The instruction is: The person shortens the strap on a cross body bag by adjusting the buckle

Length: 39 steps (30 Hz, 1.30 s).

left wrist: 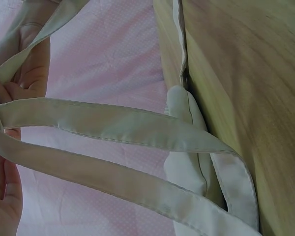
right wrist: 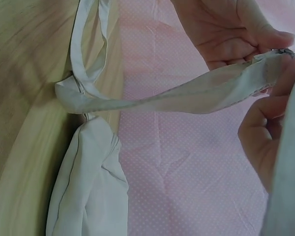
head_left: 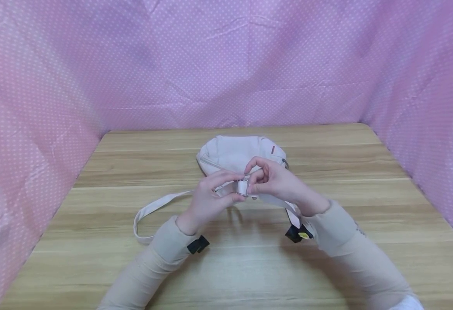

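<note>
A pale sling bag [head_left: 234,150] lies on the table, a small red tag near its upper right. Its long fabric strap [head_left: 160,203] loops out to the left and also runs up to both hands. My left hand [head_left: 211,191] pinches a metal strap slider [head_left: 242,187] between thumb and fingers, holding it in front of the bag. At the slider's right side, my right hand [head_left: 278,183] pinches the strap with thumb and curled fingers. In the right wrist view, the strap [right wrist: 196,96] stretches from the table to the slider, and the left hand [right wrist: 226,37] grips from above.
The wood-grain table [head_left: 241,267] has a pink dotted cloth [head_left: 226,64] standing behind it and on both sides. Black straps [head_left: 198,244] show at both wrists. In the left wrist view, the bag [left wrist: 184,172] sits beyond two lengths of strap.
</note>
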Tool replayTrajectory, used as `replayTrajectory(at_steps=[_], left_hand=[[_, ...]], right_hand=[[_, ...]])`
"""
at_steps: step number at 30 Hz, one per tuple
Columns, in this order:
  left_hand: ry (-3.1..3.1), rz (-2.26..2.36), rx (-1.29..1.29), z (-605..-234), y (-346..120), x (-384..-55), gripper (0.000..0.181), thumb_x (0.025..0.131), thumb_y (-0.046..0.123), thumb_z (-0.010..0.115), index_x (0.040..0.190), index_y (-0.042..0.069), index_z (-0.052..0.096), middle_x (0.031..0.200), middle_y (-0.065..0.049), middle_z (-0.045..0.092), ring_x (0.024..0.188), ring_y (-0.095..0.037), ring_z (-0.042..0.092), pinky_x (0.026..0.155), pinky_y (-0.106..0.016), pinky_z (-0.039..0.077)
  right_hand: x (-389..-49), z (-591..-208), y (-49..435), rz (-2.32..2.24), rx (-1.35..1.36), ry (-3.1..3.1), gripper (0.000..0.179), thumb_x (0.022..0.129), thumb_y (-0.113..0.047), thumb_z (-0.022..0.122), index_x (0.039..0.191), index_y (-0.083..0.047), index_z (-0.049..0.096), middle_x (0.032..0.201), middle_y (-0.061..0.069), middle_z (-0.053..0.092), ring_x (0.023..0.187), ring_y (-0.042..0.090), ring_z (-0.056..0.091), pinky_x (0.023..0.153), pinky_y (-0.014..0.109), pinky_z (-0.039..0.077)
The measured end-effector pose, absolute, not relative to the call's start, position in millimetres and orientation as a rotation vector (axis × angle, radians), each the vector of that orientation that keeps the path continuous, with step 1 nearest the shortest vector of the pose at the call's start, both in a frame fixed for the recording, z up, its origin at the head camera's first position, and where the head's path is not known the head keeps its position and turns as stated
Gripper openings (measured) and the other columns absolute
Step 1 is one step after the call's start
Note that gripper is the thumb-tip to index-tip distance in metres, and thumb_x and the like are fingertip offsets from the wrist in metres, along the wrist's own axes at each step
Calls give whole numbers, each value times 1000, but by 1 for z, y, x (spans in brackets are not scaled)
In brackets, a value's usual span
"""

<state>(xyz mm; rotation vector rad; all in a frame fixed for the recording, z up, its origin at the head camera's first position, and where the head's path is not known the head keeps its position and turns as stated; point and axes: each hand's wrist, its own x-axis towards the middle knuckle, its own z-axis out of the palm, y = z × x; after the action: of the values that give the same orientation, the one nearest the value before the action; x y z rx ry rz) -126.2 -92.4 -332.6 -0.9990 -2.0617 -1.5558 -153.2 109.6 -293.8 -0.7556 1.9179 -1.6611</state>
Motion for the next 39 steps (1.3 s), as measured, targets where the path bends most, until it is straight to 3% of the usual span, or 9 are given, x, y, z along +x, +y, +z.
replayTrajectory(at_steps=[4,8,14,18,25,39], left_hand=[[-2049,-1571,-972,-332,-94,-126,41,63,-4,83,101,-5,68,96,-16,70,94,-20,63,86,-31,51],[-2019,-1588,-921,-332,-97,-127,41,61,-6,83,100,-5,68,94,-16,70,92,-17,62,87,-28,49],[-2003,-1612,-930,-335,-99,-127,42,60,-8,83,99,-5,68,91,-16,69,90,-12,61,83,-30,50],[-2020,-1644,-962,-337,-99,-127,41,62,-7,82,100,-5,67,94,-16,69,91,-13,61,84,-32,51],[-2113,-1656,-968,-336,-99,-126,40,65,-2,83,103,-2,68,98,-13,69,94,-13,61,86,-25,49],[-1991,-1688,-1035,-331,-106,-130,42,59,-13,81,99,-11,65,95,-22,67,94,-12,61,86,-25,52]], right_hand=[[-151,-296,117,-1619,-786,2008,25,85,6,63,106,5,48,73,-7,66,67,7,59,64,20,50],[-151,-302,131,-1600,-829,2086,14,87,4,62,98,11,57,76,-8,66,71,7,62,70,24,54],[-156,-314,144,-1572,-864,2120,17,91,-6,60,92,10,63,84,-12,64,80,5,57,76,22,51],[-159,-317,147,-1528,-880,2164,13,91,-5,59,89,8,64,79,-13,60,76,6,52,70,20,45],[-158,-315,139,-1495,-905,2127,10,91,-1,56,89,7,63,70,-10,54,64,7,46,58,23,41],[-154,-299,126,-1382,-890,2245,15,93,-9,56,82,-3,65,58,-7,37,51,5,31,46,20,25]])
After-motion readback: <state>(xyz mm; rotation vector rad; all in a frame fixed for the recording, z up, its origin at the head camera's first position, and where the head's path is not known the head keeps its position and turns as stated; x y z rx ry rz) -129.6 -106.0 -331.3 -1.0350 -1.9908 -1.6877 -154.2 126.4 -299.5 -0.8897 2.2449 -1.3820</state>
